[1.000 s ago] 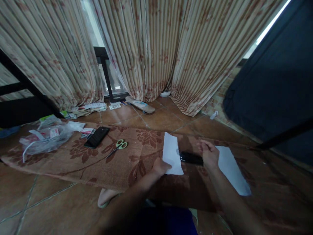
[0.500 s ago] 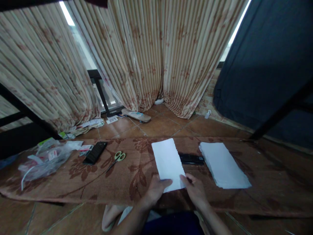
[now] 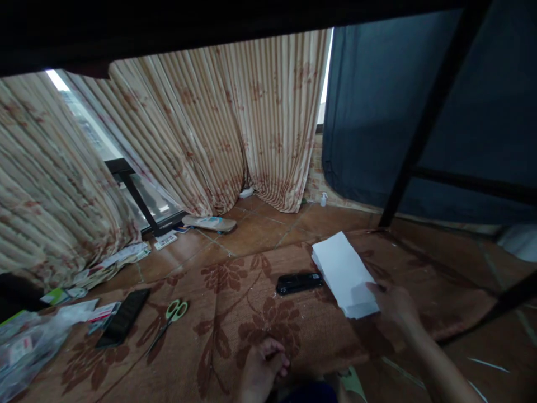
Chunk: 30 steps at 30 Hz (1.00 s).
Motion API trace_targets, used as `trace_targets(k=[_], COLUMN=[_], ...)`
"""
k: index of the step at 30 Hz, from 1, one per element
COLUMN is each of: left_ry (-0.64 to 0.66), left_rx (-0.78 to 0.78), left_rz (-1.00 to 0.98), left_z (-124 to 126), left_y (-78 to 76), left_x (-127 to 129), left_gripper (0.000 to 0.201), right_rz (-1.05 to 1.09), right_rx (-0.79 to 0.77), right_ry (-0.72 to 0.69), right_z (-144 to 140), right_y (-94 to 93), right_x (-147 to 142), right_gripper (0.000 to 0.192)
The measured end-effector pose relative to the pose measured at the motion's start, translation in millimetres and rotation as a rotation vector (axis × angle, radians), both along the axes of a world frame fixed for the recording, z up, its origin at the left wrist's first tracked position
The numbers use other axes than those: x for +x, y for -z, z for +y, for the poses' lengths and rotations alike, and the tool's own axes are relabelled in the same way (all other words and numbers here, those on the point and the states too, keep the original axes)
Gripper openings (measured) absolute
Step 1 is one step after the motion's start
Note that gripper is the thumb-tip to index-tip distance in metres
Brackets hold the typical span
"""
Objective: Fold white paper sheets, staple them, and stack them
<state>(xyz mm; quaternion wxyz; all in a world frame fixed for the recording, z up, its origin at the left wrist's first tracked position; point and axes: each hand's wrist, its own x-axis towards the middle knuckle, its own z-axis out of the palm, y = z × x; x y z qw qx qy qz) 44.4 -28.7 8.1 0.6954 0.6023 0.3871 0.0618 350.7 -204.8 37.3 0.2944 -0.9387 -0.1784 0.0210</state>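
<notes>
Paper stack (image 3: 343,272) on rug (image 3: 235,336), right hand (image 3: 392,302) fingers resting on its edge, left hand (image 3: 262,372) curled, holding nothing

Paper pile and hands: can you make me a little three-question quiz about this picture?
1. True or false: the right hand touches the paper pile.
2. What lies just left of the pile? A) scissors B) black device C) bag
3. Fill in: the scissors have ____ handles.

Key: 1 true. 2 B, the black device. 3 green.
</notes>
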Motion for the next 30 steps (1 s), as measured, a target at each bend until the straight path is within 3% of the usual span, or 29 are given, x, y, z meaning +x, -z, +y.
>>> trace_targets(k=[5, 10, 20, 23, 27, 28, 30], left_ry=[0.006, 0.017, 0.018, 0.05, 0.198, 0.193, 0.01], left_rx=[0.106, 0.112, 0.02, -0.02, -0.079, -0.056, 0.009], left_rz=[0.011, 0.01, -0.01, -0.035, -0.244, -0.256, -0.201], left_z=[-1, -3, -2, -3, -6, -6, -8], left_y=[10.0, 0.4, -10.5, -33.4, -90.3, -104.2, -125.8], left_x=[1, 0, 0, 3, -18, -30, -63], left_gripper=[0.024, 0.019, 0.024, 0.031, 0.043, 0.048, 0.057], right_rz=[-0.034, -0.069, -0.036, -0.07, -0.115, -0.121, -0.124], right_rx=[-0.167, -0.196, -0.217, -0.218, -0.198, -0.191, -0.145], right_ry=[0.03, 0.029, 0.035, 0.038, 0.04, 0.042, 0.054], right_z=[-2, -3, -1, -1, -2, -2, -3], right_y=[18.2, 27.8, 20.6, 18.9, 14.3, 11.9, 5.4], right_x=[9, 9, 7, 5, 2, 1, -2], right_gripper=[0.045, 0.043, 0.047, 0.048, 0.05, 0.05, 0.05])
